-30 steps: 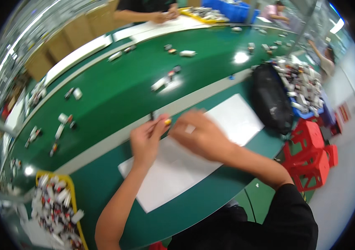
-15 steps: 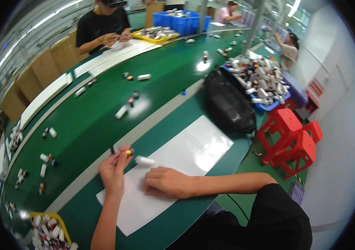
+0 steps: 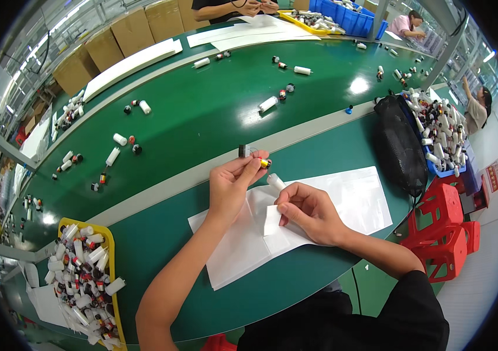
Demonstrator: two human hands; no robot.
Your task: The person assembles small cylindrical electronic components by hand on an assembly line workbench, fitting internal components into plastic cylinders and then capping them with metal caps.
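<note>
My left hand [image 3: 229, 186] is closed in a pinch on a small electrical part with a yellow, red and black barrel [image 3: 264, 164]. A black-and-grey block [image 3: 245, 151] shows at its fingertips. Just to the right is a translucent white cylinder [image 3: 275, 182]; whether it is joined to the barrel I cannot tell. My right hand [image 3: 314, 215] pinches a small white paper-like piece [image 3: 271, 220] between thumb and fingers, with its knuckles close by the cylinder. Beneath both hands lies a glossy white sheet [image 3: 348, 202] on the green tabletop [image 3: 170, 245].
A yellow bin [image 3: 112, 248] heaped with similar parts stands left. Beyond a grey rail [image 3: 170, 190] runs a green conveyor belt [image 3: 184, 117] with scattered parts. At right are a black bag [image 3: 400, 146], a blue bin [image 3: 456, 172] and red stools [image 3: 445, 251]. A co-worker's hands [image 3: 257, 7] work across.
The view has swung left, bringing more of the yellow bin in. My right hand has lifted from the sheet and now shows a white piece in its fingers. The left hand still pinches the part.
</note>
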